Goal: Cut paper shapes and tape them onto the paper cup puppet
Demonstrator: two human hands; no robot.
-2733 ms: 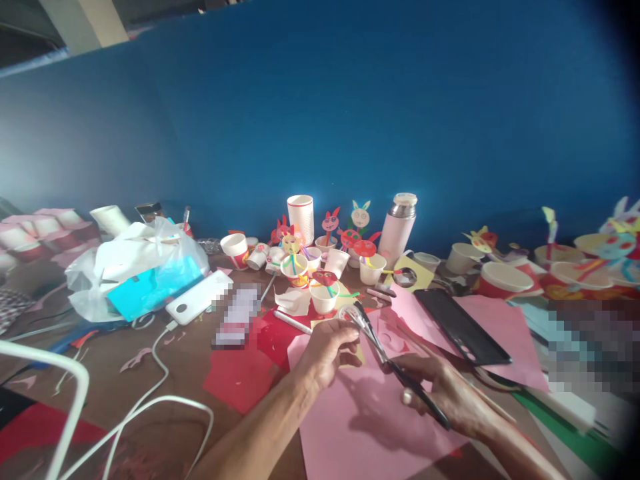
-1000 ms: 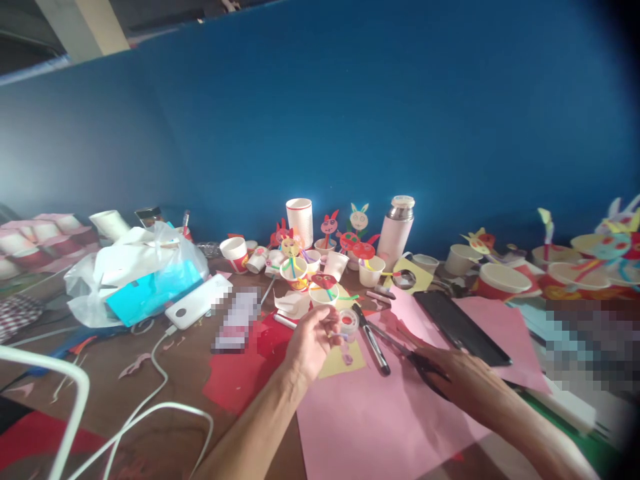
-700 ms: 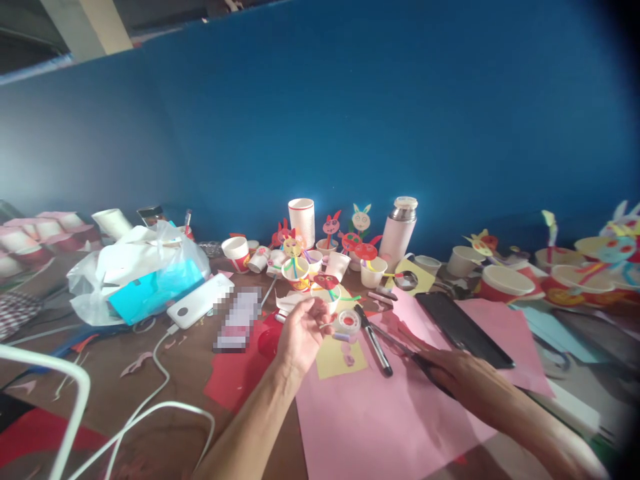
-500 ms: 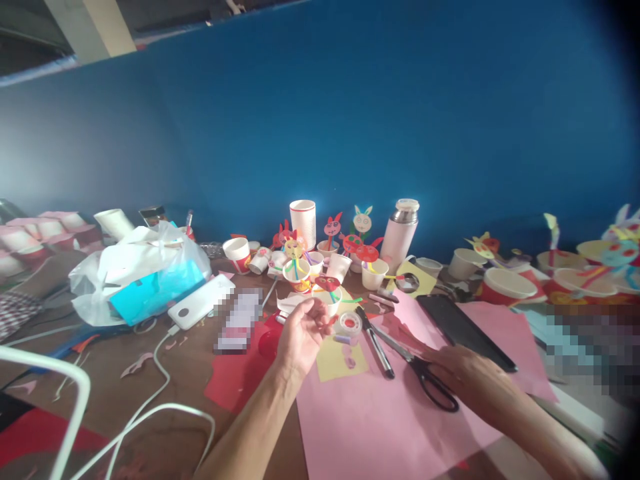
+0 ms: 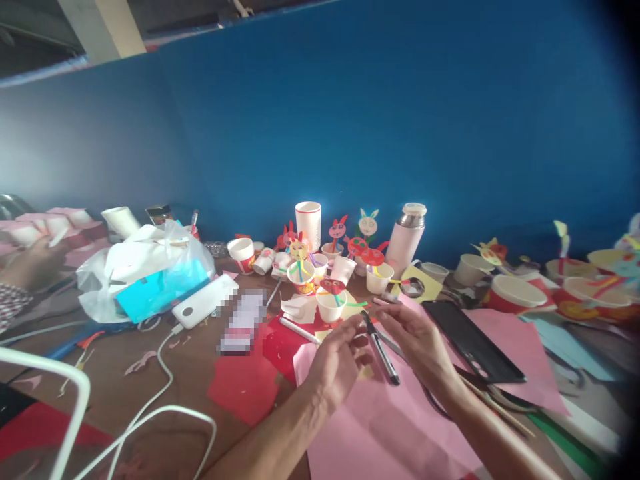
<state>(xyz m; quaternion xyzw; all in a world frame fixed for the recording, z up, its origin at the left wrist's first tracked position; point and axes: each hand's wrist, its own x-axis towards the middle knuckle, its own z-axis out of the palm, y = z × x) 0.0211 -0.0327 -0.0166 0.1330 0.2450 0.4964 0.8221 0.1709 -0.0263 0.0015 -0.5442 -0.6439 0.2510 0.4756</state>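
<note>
My left hand (image 5: 340,363) hovers over the pink paper (image 5: 395,433), its fingers curled in with the tips together; anything between them is too small to make out. Close on its right is my right hand (image 5: 417,337), thumb and forefinger pinched together, with their contents unclear. A black-and-silver marker pen (image 5: 383,357) lies between the hands on the paper. Black-handled scissors (image 5: 436,400) lie mostly hidden beneath my right hand. Just behind my left hand stands a white paper cup (image 5: 331,309) with a red paper figure (image 5: 331,287) on it.
Behind are several decorated paper cups (image 5: 301,277) and a pink thermos (image 5: 404,243). A black tray-like case (image 5: 473,340) lies at right. Leftward are a phone (image 5: 244,320), a white power bank (image 5: 205,301) with cable, and a plastic bag (image 5: 90,287). Another person's hand (image 5: 37,260) is far left.
My right hand has lifted off the scissors and moved left and back, beside my left hand. My left hand has shifted right and nearer, now covering the tape roll and most of the yellow paper.
</note>
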